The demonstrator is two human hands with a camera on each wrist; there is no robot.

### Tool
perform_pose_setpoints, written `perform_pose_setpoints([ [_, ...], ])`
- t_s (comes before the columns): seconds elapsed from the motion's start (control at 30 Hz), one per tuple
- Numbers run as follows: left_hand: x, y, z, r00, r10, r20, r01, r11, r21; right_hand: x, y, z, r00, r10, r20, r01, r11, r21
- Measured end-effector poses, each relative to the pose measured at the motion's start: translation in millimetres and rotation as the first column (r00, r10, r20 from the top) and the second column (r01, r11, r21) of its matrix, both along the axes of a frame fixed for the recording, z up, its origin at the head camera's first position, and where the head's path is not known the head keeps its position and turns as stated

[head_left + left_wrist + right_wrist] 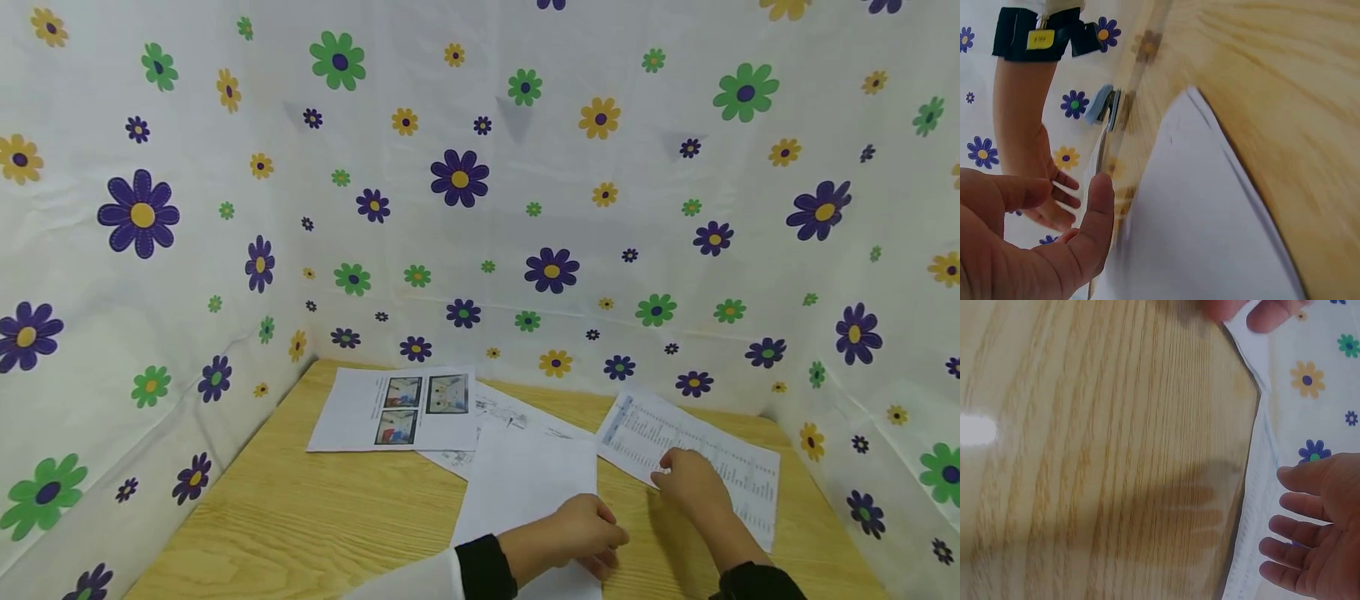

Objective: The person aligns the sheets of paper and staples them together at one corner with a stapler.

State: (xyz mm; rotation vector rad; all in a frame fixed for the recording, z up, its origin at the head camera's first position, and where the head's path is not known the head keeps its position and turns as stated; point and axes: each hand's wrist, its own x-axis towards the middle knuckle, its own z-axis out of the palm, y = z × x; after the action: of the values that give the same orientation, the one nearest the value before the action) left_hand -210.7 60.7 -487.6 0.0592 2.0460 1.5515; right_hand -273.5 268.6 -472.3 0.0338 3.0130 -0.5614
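In the head view my left hand point(573, 529) hovers over the right edge of a white, blank-faced paper stack point(532, 471). Its fingers are loosely bent, with a gap between thumb and forefinger in the left wrist view. My right hand point(696, 482) overlaps a sheet printed with a table point(630, 425). The right wrist view shows its fingers point(1291, 553) spread, holding nothing, beside that sheet's edge. A light-blue stapler-like object point(1102, 107) stands on the table beyond the left hand in the left wrist view.
A sheet with three pictures point(345, 417) lies at the back left of the wooden table point(300, 525). Partly beneath it and the white stack is a sheet with line drawings point(517, 412). Flower-patterned cloth point(420, 242) encloses the back and sides.
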Motion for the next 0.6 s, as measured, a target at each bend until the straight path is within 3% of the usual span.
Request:
perform_pose_setpoints([
  [0.27,0.4,40,-5.5,0.993,0.058,0.101,-0.060,0.998,0.013,-4.8,6,-10.7,0.991,0.121,0.059,-0.129,0.979,0.160],
  [0.6,-3.8,55,-1.6,0.985,0.111,0.131,-0.115,0.993,0.028,-4.7,5,-17.6,0.971,0.240,0.007,-0.234,0.940,0.246],
])
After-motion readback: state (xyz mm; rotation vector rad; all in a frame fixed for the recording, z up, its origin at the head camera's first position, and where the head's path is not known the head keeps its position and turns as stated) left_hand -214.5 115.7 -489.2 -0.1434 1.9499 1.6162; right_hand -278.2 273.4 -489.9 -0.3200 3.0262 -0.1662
